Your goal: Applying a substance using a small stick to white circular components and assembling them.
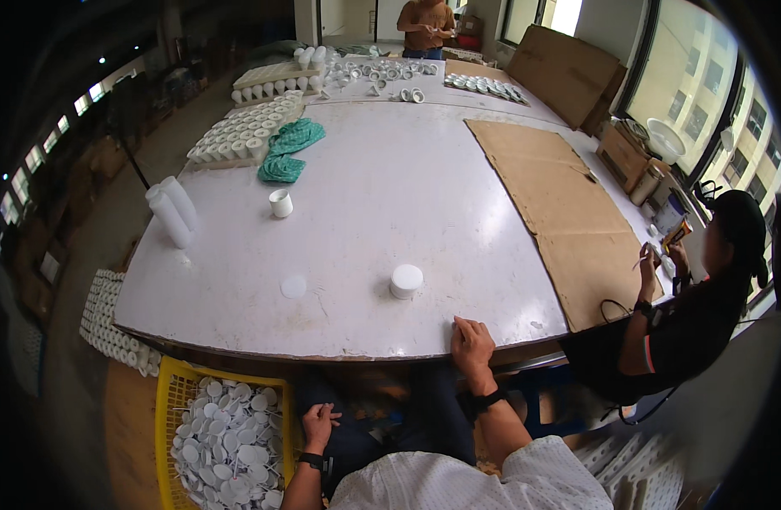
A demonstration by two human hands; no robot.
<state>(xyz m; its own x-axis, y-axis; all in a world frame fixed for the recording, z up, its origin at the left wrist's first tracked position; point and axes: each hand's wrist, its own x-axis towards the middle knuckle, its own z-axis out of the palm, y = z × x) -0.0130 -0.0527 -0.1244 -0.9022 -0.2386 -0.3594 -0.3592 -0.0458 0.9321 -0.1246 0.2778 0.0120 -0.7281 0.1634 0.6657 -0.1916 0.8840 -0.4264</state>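
Observation:
On the near edge of the white table (348,246), my right hand (473,344) rests with its fingers curled in and nothing in them. A white round lamp-like piece (406,281) with a flat disc top stands a little beyond it, to the left, untouched. My left hand (320,424) lies over my lap below the table edge, fingers loosely bent and apart, with no object visible in it. Beside it on the left, a yellow plastic basket (165,399) holds many white discs with thin stems (224,446). Farther up the table stands a small white cup-shaped piece (281,204).
White cylinders (173,211) stand at the table's left edge. A green cloth (288,151) lies near trays of white parts (246,132). A cardboard sheet (560,204) covers the right side. A seated person (696,297) handles small items there; another (426,27) stands at the far end.

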